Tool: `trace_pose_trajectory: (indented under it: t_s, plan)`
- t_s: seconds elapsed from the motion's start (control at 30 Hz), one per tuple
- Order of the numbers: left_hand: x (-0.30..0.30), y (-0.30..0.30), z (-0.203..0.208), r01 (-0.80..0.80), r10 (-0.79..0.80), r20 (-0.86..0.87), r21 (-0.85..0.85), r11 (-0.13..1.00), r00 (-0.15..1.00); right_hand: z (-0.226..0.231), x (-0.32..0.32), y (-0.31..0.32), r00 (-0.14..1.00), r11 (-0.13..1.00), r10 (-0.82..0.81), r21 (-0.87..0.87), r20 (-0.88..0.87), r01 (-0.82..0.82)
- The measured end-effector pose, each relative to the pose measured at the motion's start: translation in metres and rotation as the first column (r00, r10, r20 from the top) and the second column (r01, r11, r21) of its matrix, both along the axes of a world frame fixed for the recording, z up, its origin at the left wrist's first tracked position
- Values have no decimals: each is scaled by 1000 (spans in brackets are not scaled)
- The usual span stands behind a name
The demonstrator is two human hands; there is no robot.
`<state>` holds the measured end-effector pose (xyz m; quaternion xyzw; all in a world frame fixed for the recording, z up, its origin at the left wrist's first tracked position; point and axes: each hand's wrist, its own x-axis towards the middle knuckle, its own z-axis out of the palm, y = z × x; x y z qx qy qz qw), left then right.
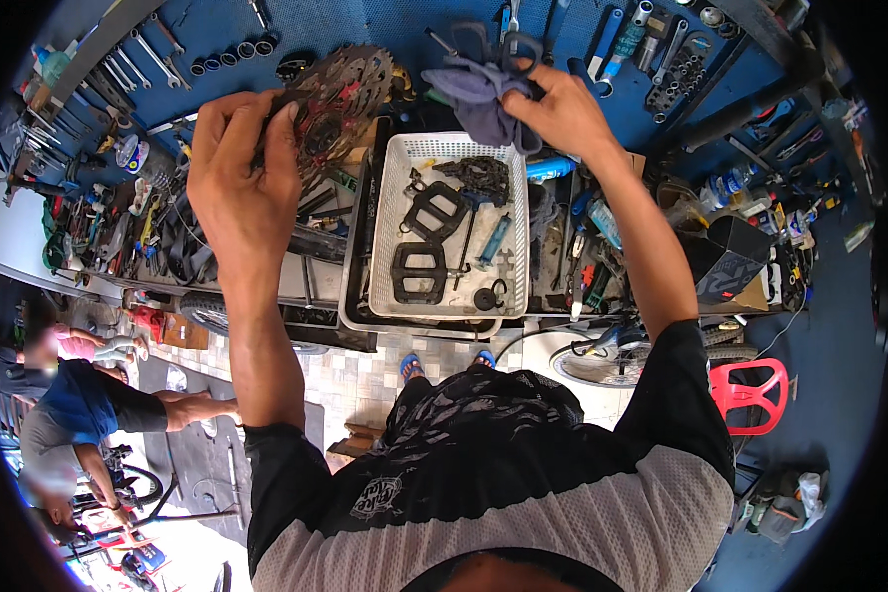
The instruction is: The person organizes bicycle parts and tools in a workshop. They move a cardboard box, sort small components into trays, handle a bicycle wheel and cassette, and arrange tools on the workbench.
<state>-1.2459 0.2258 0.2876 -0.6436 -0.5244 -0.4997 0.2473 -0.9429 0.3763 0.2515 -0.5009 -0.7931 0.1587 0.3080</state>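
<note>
My left hand [245, 168] is closed on the near-left edge of a bicycle cassette [340, 104], a stack of dark toothed rings with red inside. It is held up left of the white basket. My right hand [560, 109] pinches a crumpled purple-grey rag [483, 104] above the basket's far right corner, apart from the cassette. Below both hands stands the white perforated basket [380, 222]. In it lie two black pedals [419, 273], a bunched dark chain [479, 178], a blue syringe-like tube [495, 240] and a small black round part [485, 297].
Wrenches [153, 59] and sockets hang on the blue back panel. Tools and bottles crowd the bench on both sides, with a black box [730, 257] at right. A red plastic chair [752, 395] stands at lower right. Other people [59, 414] are at the left near a bicycle.
</note>
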Motion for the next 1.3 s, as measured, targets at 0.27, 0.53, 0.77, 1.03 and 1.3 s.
trace_pose_trajectory:
  t_s: [0.27, 0.53, 0.77, 1.03, 1.3]
  plan:
    - [40, 12, -16, 124, -130, -38, -139, 983, 991, -115, -14, -71, 863, 972, 187, 40, 469, -232]
    - [67, 33, -106, 271, -324, -198, -253, 929, 925, -121, 25, -134, 965, 958, 213, -225, 151, -177]
    - [84, 11, -174, 317, -438, -362, -346, 883, 823, -133, 123, -158, 955, 891, -283, -391, -87, 229]
    - [78, -32, -200, 291, -467, -243, -521, 802, 850, -153, 176, -155, 897, 836, -438, -398, -68, 378]
    - [91, -75, -204, 121, -265, -102, -696, 708, 959, -153, 283, 1, 872, 863, -407, -198, 273, 464]
